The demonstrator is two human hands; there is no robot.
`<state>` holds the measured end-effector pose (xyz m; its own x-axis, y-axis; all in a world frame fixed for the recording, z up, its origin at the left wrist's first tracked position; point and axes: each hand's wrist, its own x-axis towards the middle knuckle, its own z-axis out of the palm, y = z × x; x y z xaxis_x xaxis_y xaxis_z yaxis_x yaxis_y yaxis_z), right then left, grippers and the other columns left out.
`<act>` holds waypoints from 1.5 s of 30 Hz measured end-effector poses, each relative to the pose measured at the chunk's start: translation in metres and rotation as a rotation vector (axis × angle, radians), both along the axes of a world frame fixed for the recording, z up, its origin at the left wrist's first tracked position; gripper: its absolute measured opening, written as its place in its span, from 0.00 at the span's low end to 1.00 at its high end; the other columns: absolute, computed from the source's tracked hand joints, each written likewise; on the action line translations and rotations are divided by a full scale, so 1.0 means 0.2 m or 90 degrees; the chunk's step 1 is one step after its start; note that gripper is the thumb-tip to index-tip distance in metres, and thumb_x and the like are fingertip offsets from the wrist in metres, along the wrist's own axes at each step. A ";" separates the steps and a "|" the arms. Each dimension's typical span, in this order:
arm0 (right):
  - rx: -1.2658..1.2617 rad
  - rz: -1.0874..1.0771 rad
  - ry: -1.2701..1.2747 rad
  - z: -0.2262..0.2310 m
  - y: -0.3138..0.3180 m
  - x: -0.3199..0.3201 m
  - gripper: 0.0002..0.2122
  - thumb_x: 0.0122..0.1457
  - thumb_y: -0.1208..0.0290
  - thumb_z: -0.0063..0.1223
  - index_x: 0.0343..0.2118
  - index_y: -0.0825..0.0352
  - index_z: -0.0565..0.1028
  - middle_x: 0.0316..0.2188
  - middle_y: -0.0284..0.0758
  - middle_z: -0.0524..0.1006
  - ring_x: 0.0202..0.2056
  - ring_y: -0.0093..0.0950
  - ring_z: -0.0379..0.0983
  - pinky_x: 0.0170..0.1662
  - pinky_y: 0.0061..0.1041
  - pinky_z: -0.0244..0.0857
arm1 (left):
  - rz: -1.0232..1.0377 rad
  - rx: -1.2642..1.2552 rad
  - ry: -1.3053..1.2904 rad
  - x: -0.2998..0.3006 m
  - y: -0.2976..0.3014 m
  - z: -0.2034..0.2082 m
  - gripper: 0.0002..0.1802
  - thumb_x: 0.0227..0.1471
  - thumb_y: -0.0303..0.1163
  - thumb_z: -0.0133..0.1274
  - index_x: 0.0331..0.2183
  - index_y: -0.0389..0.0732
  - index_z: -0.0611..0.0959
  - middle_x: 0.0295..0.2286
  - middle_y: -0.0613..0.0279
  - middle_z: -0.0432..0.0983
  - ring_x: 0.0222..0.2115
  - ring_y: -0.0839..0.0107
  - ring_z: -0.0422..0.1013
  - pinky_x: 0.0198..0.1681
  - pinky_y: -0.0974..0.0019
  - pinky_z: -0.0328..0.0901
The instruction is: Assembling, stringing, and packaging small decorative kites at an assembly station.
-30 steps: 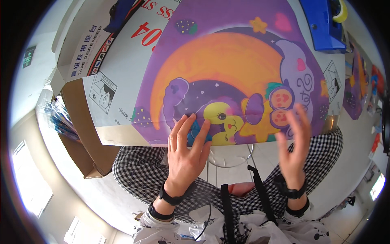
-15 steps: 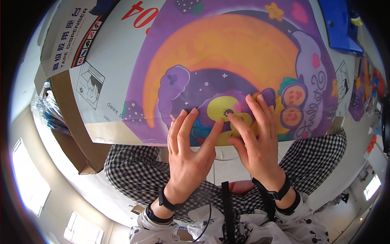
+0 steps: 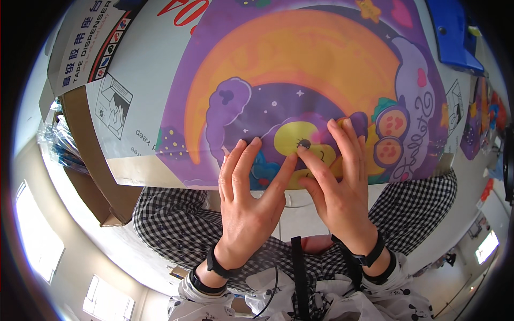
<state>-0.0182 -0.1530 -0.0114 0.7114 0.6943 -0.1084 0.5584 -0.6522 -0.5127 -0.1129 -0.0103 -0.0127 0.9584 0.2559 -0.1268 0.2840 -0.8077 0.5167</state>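
A purple printed sheet [image 3: 300, 53] with a large orange moon and cartoon figures lies over a white cardboard box [image 3: 144, 80]. Near the box's front edge, my left hand [image 3: 249, 198] rests on the sheet with its fingers stretched out and its thumb spread toward the right. Beside it, my right hand [image 3: 342, 187] also presses on the sheet, fingers extended. The left thumb and the right index fingertip almost meet on the yellow cartoon face. Neither hand visibly grips anything; what lies under the fingers is hidden.
A tape dispenser carton [image 3: 85, 43] sits at the far left, and a blue tape dispenser [image 3: 455, 40] at the far right. Plastic-wrapped items [image 3: 67, 144] stand beside a brown cardboard flap [image 3: 99, 160] on the left. My checkered-trousered legs [image 3: 171, 219] are below the box.
The view has tilted slightly, so the sheet and box appear a little higher. Both hands keep nearly the same place, with the right fingers shifted slightly on the sheet.
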 end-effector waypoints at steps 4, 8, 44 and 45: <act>0.008 0.011 0.000 -0.01 0.00 0.00 0.19 0.54 0.67 0.57 0.50 0.57 0.73 0.60 0.43 0.59 0.62 0.45 0.54 0.61 0.51 0.49 | 0.007 -0.005 -0.013 0.00 0.01 0.00 0.34 0.34 0.19 0.57 0.49 0.54 0.80 0.54 0.51 0.59 0.56 0.50 0.57 0.57 0.49 0.58; 0.043 -0.011 0.036 -0.01 -0.02 0.00 0.24 0.52 0.68 0.60 0.53 0.63 0.69 0.61 0.43 0.59 0.63 0.45 0.53 0.62 0.51 0.48 | 0.126 -0.078 -0.081 -0.03 0.13 0.00 0.28 0.41 0.19 0.56 0.49 0.42 0.78 0.52 0.49 0.63 0.54 0.51 0.60 0.56 0.52 0.58; 0.093 0.088 -0.004 0.11 -0.28 -0.14 0.31 0.52 0.78 0.56 0.59 0.65 0.58 0.59 0.40 0.62 0.62 0.40 0.56 0.62 0.45 0.50 | 0.554 -0.759 -0.106 -0.50 0.39 0.02 0.11 0.56 0.32 0.54 0.37 0.34 0.78 0.33 0.67 0.76 0.35 0.81 0.70 0.42 0.77 0.63; 0.088 0.090 -0.003 0.11 -0.29 -0.14 0.31 0.52 0.78 0.56 0.59 0.65 0.58 0.59 0.41 0.62 0.61 0.40 0.56 0.63 0.45 0.49 | 0.537 -0.754 -0.150 -0.52 0.38 0.04 0.09 0.56 0.30 0.54 0.36 0.34 0.78 0.32 0.68 0.76 0.34 0.81 0.70 0.42 0.77 0.63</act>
